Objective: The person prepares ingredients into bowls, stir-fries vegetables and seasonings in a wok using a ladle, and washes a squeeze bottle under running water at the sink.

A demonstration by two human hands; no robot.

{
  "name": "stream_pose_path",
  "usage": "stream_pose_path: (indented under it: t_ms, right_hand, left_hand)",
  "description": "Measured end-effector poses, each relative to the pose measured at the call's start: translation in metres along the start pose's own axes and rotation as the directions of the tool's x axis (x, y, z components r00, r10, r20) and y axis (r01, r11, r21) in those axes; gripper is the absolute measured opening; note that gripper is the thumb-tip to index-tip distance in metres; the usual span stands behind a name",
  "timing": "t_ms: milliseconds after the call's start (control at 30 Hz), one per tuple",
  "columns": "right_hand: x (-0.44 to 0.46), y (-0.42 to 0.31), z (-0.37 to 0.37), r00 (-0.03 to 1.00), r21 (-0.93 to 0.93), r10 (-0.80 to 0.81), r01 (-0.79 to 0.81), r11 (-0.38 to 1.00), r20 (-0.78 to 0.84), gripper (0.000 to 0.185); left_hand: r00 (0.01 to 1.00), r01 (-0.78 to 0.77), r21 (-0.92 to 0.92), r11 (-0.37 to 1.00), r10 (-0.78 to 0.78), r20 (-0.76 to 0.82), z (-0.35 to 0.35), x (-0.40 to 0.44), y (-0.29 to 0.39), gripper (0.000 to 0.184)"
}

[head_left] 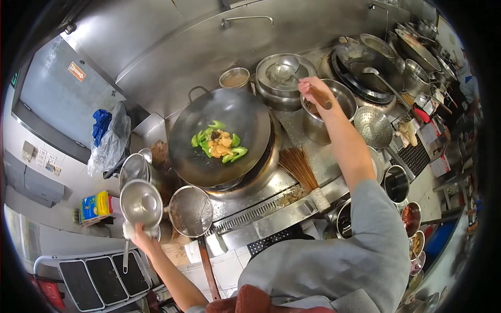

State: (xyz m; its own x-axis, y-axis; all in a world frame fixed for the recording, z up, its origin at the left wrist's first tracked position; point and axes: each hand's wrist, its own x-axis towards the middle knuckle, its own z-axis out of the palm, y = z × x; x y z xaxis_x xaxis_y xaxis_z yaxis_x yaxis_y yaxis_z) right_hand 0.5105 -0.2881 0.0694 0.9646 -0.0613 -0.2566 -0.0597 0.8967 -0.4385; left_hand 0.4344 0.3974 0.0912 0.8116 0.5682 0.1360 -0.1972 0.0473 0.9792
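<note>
My right hand [313, 89] is closed around the handle of a ladle [286, 68], whose bowl is over a wide steel basin [263, 81] at the back of the stove. My left hand [140, 236] grips the near rim of an empty-looking steel bowl [140, 201], with something white, perhaps a cloth, beside the fingers. Between my hands sits a large dark wok [182, 156] on its burner. Inside it lie green vegetable pieces [238, 153] and light brown chunks [222, 145], which look like meat or egg.
A round mesh strainer [191, 208] lies at the front left of the wok. To its right are a bamboo brush [300, 167] and a deep steel pot [315, 128]. A second wok [365, 62], a perforated skimmer [373, 127] and several ingredient containers line the right side.
</note>
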Motion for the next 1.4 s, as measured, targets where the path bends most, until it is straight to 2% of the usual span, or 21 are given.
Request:
stream_pose_path:
  t_ms: [100, 333, 367, 400, 500, 600, 667, 733, 800, 867, 900, 933, 967, 1033, 1100, 1133, 1167, 1200, 1267, 1333, 1400]
  right_hand:
    - [-0.031, 0.006, 0.020, 0.999, 0.020, -0.006, 0.005, 1.000, 0.032, 0.016]
    - [-0.126, 0.062, 0.086, 0.991, 0.141, 0.084, -0.098, 0.985, 0.103, 0.015]
    - [-0.138, 0.077, 0.096, 0.989, 0.154, 0.097, -0.114, 0.981, 0.110, 0.016]
    - [-0.146, 0.090, 0.102, 0.990, 0.169, 0.115, -0.128, 0.977, 0.081, 0.017]
    - [-0.159, 0.135, 0.112, 0.989, 0.195, 0.127, -0.139, 0.971, 0.071, 0.017]
    - [-0.169, 0.178, 0.121, 0.984, -0.043, 0.160, -0.163, 0.986, -0.077, 0.012]
    - [-0.165, 0.206, 0.118, 0.982, -0.336, 0.067, -0.124, 0.934, -0.175, 0.008]
    - [-0.155, 0.226, 0.112, 0.997, -0.764, -0.025, -0.044, 0.644, -0.079, 0.008]
    - [-0.135, 0.240, 0.108, 0.995, -0.938, -0.064, -0.044, 0.345, -0.070, 0.020]
    - [-0.123, 0.263, 0.110, 0.975, -0.996, -0.219, 0.059, 0.063, 0.044, 0.035]
    - [-0.100, 0.271, 0.095, 0.925, -0.935, -0.295, 0.137, -0.328, 0.240, 0.042]
    - [-0.070, 0.280, 0.071, 0.890, -0.792, -0.268, 0.149, -0.592, 0.368, 0.040]
    - [-0.081, 0.285, 0.093, 0.960, -0.757, -0.200, 0.018, -0.653, 0.195, 0.044]
    - [-0.115, 0.295, 0.112, 0.969, -0.809, -0.202, -0.006, -0.588, 0.140, 0.043]
    - [-0.098, 0.305, 0.084, 0.964, -0.828, -0.177, 0.067, -0.556, 0.197, 0.025]
    - [-0.135, 0.306, 0.097, 0.918, -0.808, -0.263, 0.096, -0.581, 0.297, 0.021]
    - [-0.128, 0.309, 0.077, 0.855, -0.693, -0.225, 0.195, -0.694, 0.467, 0.019]
    - [-0.174, 0.304, 0.062, 0.850, -0.744, -0.356, 0.061, -0.665, 0.388, 0.019]
    - [-0.279, 0.317, 0.080, 0.670, -0.876, -0.597, 0.180, -0.447, 0.442, 0.035]
    - [-0.371, 0.340, 0.034, 0.669, -0.947, -0.675, 0.156, -0.281, 0.311, 0.043]
    - [-0.449, 0.365, -0.035, 0.782, -0.966, -0.608, -0.029, -0.256, 0.137, 0.040]
  left_hand:
    - [0.955, 0.295, -0.024, 0.955, -0.296, -0.039, -0.056, -0.020, -0.016, 0.023]
    - [0.871, 0.491, -0.094, 0.866, -0.486, 0.065, -0.116, -0.053, -0.071, 0.016]
    - [0.892, 0.443, -0.004, 0.896, -0.440, 0.103, -0.122, -0.056, -0.076, 0.018]
    - [0.835, 0.543, -0.131, 0.829, -0.518, 0.184, -0.117, -0.060, -0.074, 0.019]
    - [0.805, 0.572, -0.082, 0.816, -0.540, 0.244, -0.120, -0.060, -0.086, 0.031]
    - [0.790, 0.561, -0.083, 0.824, -0.502, 0.351, -0.116, -0.061, -0.083, 0.045]
    - [0.759, 0.568, -0.046, 0.822, -0.501, 0.416, -0.117, -0.067, -0.076, 0.052]
    - [0.757, 0.533, -0.048, 0.845, -0.450, 0.473, -0.112, -0.072, -0.067, 0.054]
    - [0.721, 0.556, -0.028, 0.831, -0.465, 0.514, -0.108, -0.080, -0.063, 0.055]
    - [0.696, 0.536, 0.025, 0.844, -0.458, 0.553, -0.101, -0.091, -0.062, 0.056]
    - [0.688, 0.544, 0.049, 0.838, -0.478, 0.546, -0.100, -0.097, -0.067, 0.056]
    - [0.682, 0.547, 0.105, 0.830, -0.515, 0.519, -0.097, -0.106, -0.067, 0.056]
    - [0.661, 0.548, 0.166, 0.820, -0.547, 0.514, -0.092, -0.114, -0.068, 0.056]
    - [0.503, 0.606, 0.306, 0.734, -0.651, 0.569, -0.084, -0.124, -0.071, 0.057]
    - [0.456, 0.588, 0.347, 0.731, -0.654, 0.604, -0.070, -0.138, -0.089, 0.057]
    - [0.428, 0.550, 0.341, 0.762, -0.608, 0.668, -0.052, -0.169, -0.047, 0.058]
    - [0.382, 0.497, 0.379, 0.781, -0.589, 0.712, -0.050, -0.169, -0.065, 0.056]
    - [0.260, 0.444, 0.453, 0.773, -0.595, 0.760, -0.039, -0.176, -0.079, 0.056]
    - [0.149, 0.283, 0.570, 0.772, -0.622, 0.769, -0.022, -0.189, -0.098, 0.056]
    - [0.117, 0.135, 0.607, 0.783, -0.621, 0.775, -0.004, -0.209, -0.105, 0.055]
    - [-0.033, 0.034, 0.463, 0.886, -0.462, 0.886, -0.006, -0.279, -0.054, 0.045]
